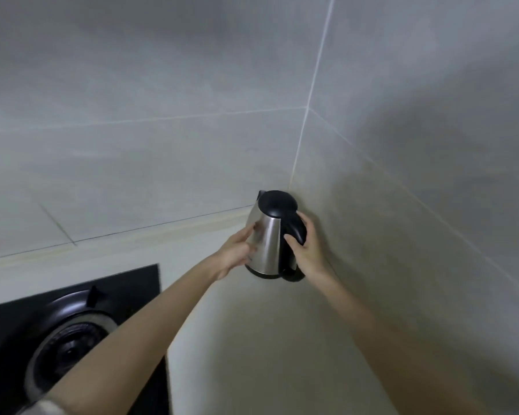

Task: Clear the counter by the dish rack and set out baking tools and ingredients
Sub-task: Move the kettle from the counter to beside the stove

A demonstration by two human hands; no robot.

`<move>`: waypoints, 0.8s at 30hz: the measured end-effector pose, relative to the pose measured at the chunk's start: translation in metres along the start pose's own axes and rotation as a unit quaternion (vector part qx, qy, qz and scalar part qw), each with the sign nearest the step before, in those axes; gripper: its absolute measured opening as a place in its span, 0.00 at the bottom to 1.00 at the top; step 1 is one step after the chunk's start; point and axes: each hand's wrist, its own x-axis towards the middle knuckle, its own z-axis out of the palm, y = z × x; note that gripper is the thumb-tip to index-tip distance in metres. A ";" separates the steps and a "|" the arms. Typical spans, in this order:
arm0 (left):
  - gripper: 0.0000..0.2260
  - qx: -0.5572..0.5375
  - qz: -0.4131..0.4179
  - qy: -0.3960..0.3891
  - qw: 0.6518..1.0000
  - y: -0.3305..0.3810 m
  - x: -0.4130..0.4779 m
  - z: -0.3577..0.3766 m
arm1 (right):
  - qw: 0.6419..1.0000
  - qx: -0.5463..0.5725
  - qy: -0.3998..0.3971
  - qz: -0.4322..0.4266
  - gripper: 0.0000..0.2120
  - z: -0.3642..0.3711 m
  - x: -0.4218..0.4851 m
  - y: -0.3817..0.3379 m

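Fingers (291, 239) of our right hand (307, 251) wrap the handle (297, 229) of the kettle (265, 244); our left hand (237, 250) rests open against its steel side.

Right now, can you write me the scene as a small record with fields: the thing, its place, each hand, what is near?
thing: kettle, steel body, black lid
place: counter corner, by the tiled walls
left hand: straight fingers touch the steel side
right hand: grips the black handle
near: stove, to the left
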 end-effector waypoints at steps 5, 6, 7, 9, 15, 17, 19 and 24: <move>0.30 -0.011 -0.007 0.026 1.000 0.009 0.028 0.010 | 1.000 0.015 0.010 0.002 0.27 -0.004 0.026 0.013; 0.30 -0.015 -0.009 0.028 0.999 0.010 0.030 0.012 | 1.000 0.011 0.012 -0.001 0.28 -0.005 0.028 0.015; 0.30 -0.017 -0.010 0.031 0.999 0.012 0.032 0.013 | 1.000 0.009 0.010 -0.003 0.28 -0.006 0.031 0.017; 0.30 -0.022 -0.014 0.036 0.999 0.012 0.036 0.014 | 1.000 0.002 0.002 -0.007 0.29 -0.007 0.036 0.020; 0.29 -0.050 -0.018 0.075 0.996 0.012 0.028 0.010 | 0.995 -0.099 0.024 -0.010 0.27 -0.009 0.039 0.017; 0.26 -0.052 -0.009 0.101 0.993 0.014 0.020 0.008 | 0.984 -0.164 0.063 -0.036 0.25 -0.011 0.036 0.006; 0.23 -0.064 0.012 0.132 0.989 0.016 0.000 0.000 | 0.974 -0.181 0.079 -0.108 0.22 -0.006 0.027 -0.013; 0.15 -0.059 0.078 0.205 0.974 0.017 -0.069 -0.030 | 0.965 -0.140 -0.006 -0.224 0.18 0.025 0.003 -0.067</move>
